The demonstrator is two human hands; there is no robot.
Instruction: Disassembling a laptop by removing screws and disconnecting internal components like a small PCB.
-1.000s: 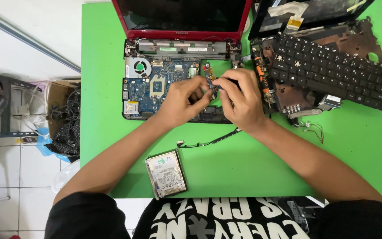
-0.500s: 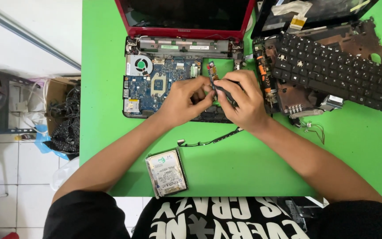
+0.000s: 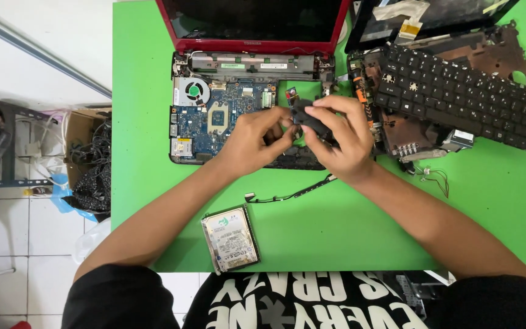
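— Lifting since before? The small black part sits higher now, pinched by left hand and right hand above the blue motherboard.
— Yes — one hard drive, one keyboard.

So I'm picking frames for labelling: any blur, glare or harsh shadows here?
Head view: evenly lit, shadows soft; green table sharp, both hands crisp; the small dark part they hold is hard to read; faint reflection on the laptop screen.
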